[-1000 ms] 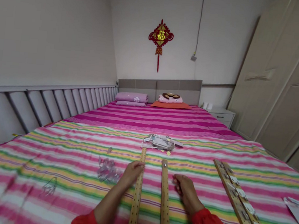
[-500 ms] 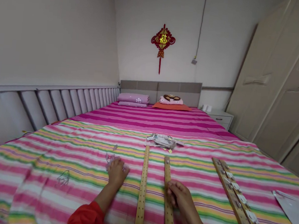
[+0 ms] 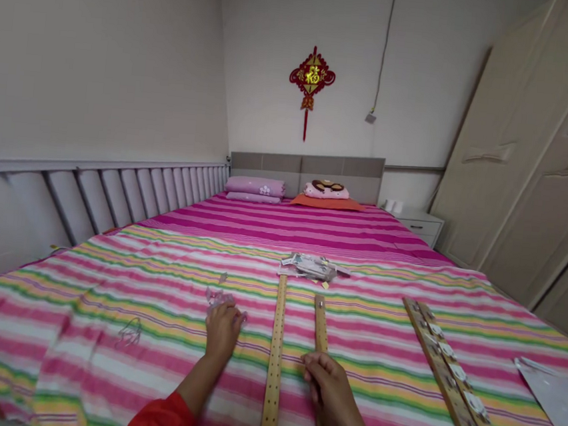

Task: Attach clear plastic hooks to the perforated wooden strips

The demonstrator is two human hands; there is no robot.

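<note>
My left hand (image 3: 223, 328) rests with curled fingers on a small pile of clear plastic bits (image 3: 217, 297) lying on the striped bedsheet (image 3: 157, 281). To its right lie two long wooden strips with rows of holes. The left strip (image 3: 276, 346) lies free. My right hand (image 3: 328, 385) grips the right strip (image 3: 321, 324) near its middle, fingers closed over it. Both sleeves are red.
Two more wooden strips (image 3: 449, 373) carrying round clear fittings lie at the right. A heap of small packets (image 3: 311, 267) sits beyond the strips. A grey sheet (image 3: 554, 400) lies at the far right edge. Pillows (image 3: 255, 187) and a wardrobe (image 3: 544, 164) stand farther back.
My left hand left the left strip and moved left onto the clear plastic pile. My right hand moved left and closed on the right strip.
</note>
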